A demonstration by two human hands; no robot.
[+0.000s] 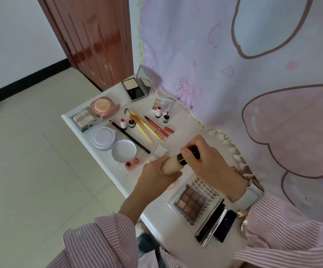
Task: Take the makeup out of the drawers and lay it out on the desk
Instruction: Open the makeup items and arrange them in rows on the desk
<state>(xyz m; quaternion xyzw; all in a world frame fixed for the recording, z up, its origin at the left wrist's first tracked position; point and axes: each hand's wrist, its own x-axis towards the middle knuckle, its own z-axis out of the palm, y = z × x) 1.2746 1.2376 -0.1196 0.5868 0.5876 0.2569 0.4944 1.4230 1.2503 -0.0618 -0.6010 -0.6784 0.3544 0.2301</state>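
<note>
Her left hand [157, 172] clasped the foundation bottle [173, 163], right hand [205, 157] pinching its black cap [192, 152]; it likely needed setting on the white surface [106, 163].

I see a white desk [106, 163] carrying open compacts [135, 88] at its far edge, brushes [143, 124] mid-desk, round lids [124, 149] along the left edge, a brown eyeshadow palette [190, 205] near me.

1. The floor [31, 151] has large pale beige tiles.
2. A white wall [17, 35] with a black skirting strip [25, 80] is at the left.
3. A reddish-brown wooden door [95, 41] stands beside it.
4. A pink cartoon curtain [234, 64] with a tasselled edge hangs behind the white desk [102, 161].
</note>
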